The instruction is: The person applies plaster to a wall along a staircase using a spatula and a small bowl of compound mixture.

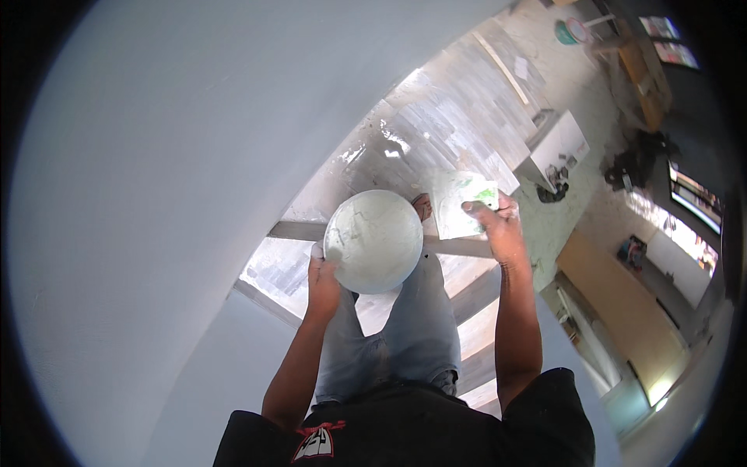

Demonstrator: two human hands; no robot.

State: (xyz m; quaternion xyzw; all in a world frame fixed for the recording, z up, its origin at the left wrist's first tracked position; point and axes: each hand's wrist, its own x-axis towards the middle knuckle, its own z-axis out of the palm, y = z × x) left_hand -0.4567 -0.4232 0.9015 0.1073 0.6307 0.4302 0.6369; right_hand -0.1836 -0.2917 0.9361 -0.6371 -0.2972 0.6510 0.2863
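Note:
My left hand [323,282] grips the lower left rim of a round, pale bowl [393,268], its fingers mostly hidden beneath. The bowl's inside is coated with a whitish paste, streaked grey on the left. In my right hand [502,226] is a flat, squarish scraper [451,206], smeared white with green patches showing through. My thumb presses on its face and the fingers are behind it. Bowl and scraper are side by side in front of my legs, with a small gap between them.
A smooth grey-white wall [179,156] fills the left side. Below my legs are a grey beam [299,231] and a plank-patterned floor [436,124]. One sandalled foot [422,206] shows. Farther right stand a white box-like piece [564,144], a wooden panel [615,288] and a green bucket [564,33].

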